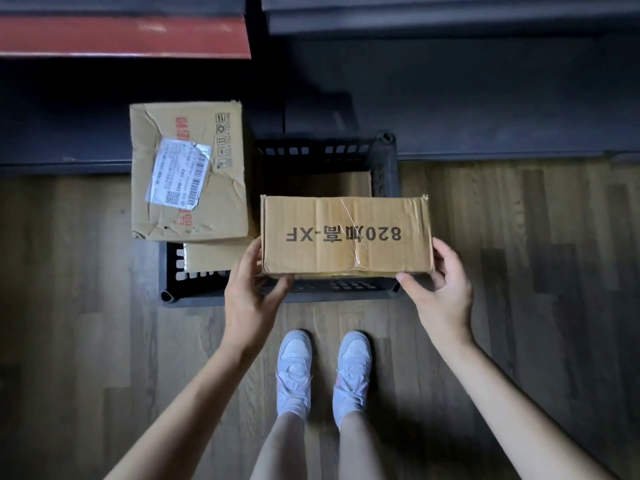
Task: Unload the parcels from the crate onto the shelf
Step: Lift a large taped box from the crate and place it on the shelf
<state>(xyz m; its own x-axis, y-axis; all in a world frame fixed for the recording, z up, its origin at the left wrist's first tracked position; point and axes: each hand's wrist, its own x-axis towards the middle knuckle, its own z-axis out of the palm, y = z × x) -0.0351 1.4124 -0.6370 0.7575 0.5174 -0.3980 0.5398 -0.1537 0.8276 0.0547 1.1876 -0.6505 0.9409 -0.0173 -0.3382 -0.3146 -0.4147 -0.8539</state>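
A black slatted crate (pixel 382 168) stands on the wooden floor in front of a dark shelf (pixel 485 98). Above its near right part I hold a brown cardboard parcel printed "820" (pixel 346 233). My left hand (pixel 249 292) grips its near left corner, thumb under the front edge. My right hand (pixel 440 289) grips the near right corner the same way. A dented parcel with a white shipping label (pixel 188 171) lies across the crate's left side. More cardboard (pixel 207 258) shows beneath it, and another flat piece (pixel 349 183) lies deeper in the crate.
A red panel (pixel 124 38) sits at the upper left on the shelving. My two feet in pale sneakers (pixel 322 372) stand just before the crate. The shelf's lower edge (pixel 502 155) runs right behind the crate.
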